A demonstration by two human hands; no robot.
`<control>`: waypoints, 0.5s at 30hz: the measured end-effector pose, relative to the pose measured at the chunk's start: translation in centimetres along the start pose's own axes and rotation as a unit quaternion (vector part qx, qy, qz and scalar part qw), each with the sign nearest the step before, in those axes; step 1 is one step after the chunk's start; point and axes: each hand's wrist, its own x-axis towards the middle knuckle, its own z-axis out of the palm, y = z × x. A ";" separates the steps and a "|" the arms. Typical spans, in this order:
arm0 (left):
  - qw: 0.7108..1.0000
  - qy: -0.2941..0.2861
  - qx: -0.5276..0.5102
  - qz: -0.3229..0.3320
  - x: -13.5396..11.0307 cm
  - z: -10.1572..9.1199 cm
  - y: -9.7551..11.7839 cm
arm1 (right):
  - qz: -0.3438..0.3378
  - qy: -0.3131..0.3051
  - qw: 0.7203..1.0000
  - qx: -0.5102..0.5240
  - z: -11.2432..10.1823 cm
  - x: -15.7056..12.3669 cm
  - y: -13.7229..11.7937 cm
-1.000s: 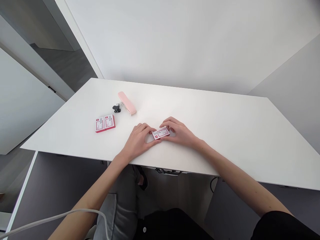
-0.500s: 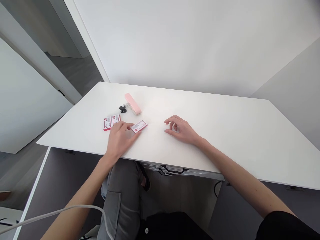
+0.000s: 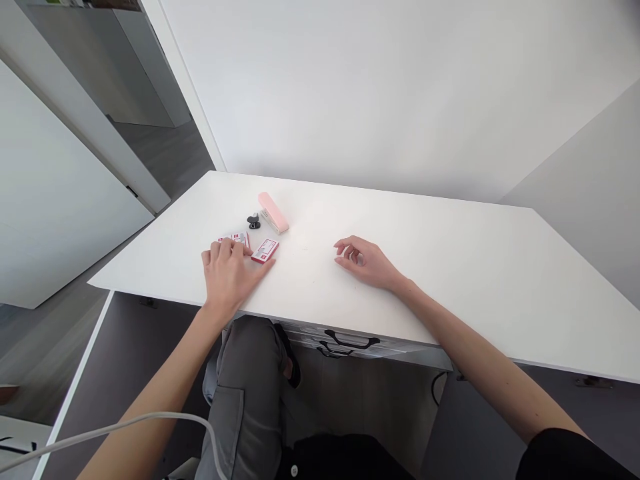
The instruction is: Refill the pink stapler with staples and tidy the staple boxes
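Note:
My left hand (image 3: 227,275) lies over the left part of the desk, its thumb spread wide from the fingers. Between thumb and fingers is a small red-and-white box (image 3: 265,251), looking like a staple box, with the index fingertip close to its left side. More boxes of the same kind (image 3: 241,239) are partly hidden behind the fingers. Beyond them stand a small black staple remover (image 3: 253,221) and a pink stapler (image 3: 273,213). My right hand (image 3: 369,261) rests on the desk, holding nothing, fingers loosely curled and apart from the thumb.
The white desk (image 3: 450,267) meets a wall at its back. Drawers with black handles (image 3: 352,340) are under the front edge. A white cable (image 3: 150,416) crosses in front of my left forearm. A doorway opens at the left.
My left hand has let go of the small box, which now lies turned on the desk closer to the other boxes. That hand has shifted left over them. My right hand is nearly still.

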 end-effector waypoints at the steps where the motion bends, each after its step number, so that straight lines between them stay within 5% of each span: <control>1: 1.000 0.000 0.005 -0.001 0.3 0.2 0.5 | 0.002 0.000 1.000 0.001 0.0 0.0 0.1; 6: 1.000 0.005 0.003 -0.018 1.1 1.1 1.8 | 0.008 0.001 1.000 0.011 0.1 0.1 0.0; 15: 0.998 0.041 0.032 -0.034 1.5 1.8 1.2 | 0.014 -0.007 1.000 0.009 0.0 0.2 -0.2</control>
